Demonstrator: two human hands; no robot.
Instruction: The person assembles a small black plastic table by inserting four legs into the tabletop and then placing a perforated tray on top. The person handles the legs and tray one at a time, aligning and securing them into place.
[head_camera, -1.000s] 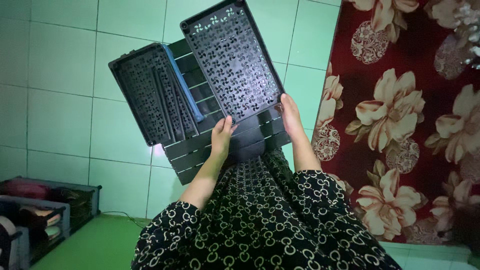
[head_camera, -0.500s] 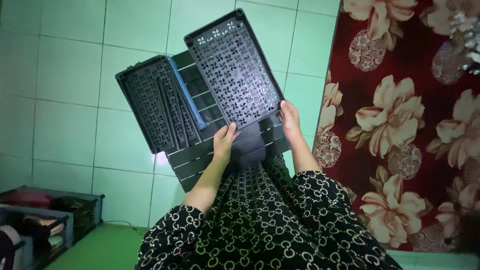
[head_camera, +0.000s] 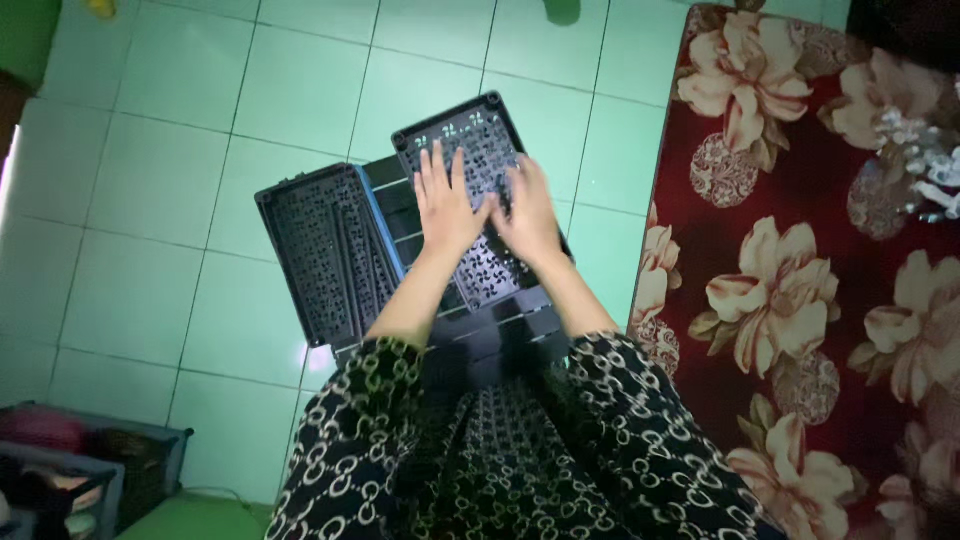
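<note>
Head view, looking straight down. Item one: black perforated panel (head_camera: 480, 215), rectangular, patterned with small cut-outs, lying tilted on top of a black slatted panel (head_camera: 500, 325); its far corner points away from the person, its near end sits just above their lap.

Left hand (head_camera: 445, 205): laid flat, palm down, on the perforated panel's left half, fingers spread wide and straight. It grips nothing; the flat pose reads as pressing or steadying the panel against the piece beneath.

Right hand (head_camera: 528, 212): palm down on the same panel, just right of the left hand, thumbs nearly touching. Fingers stretched forward and slightly spread, closed on nothing, apparently adding pressure alongside.

Second perforated panel (head_camera: 320, 255): same black make, lying left of the first and partly overlapping the slatted piece, with a thin blue edge (head_camera: 385, 235) showing where they meet. Untouched.

Sleeves and skirt (head_camera: 510, 450): black cloth with a pale ring pattern, at the near side of the panel.

Floor (head_camera: 180, 180): pale green tiles beneath and left of the panels.

Rug (head_camera: 800, 300): dark red with large cream flowers, right of the panel, its edge close to the right forearm.

Baskets (head_camera: 80, 470): dark, holding unclear contents, well to the near left of the panel.
</note>
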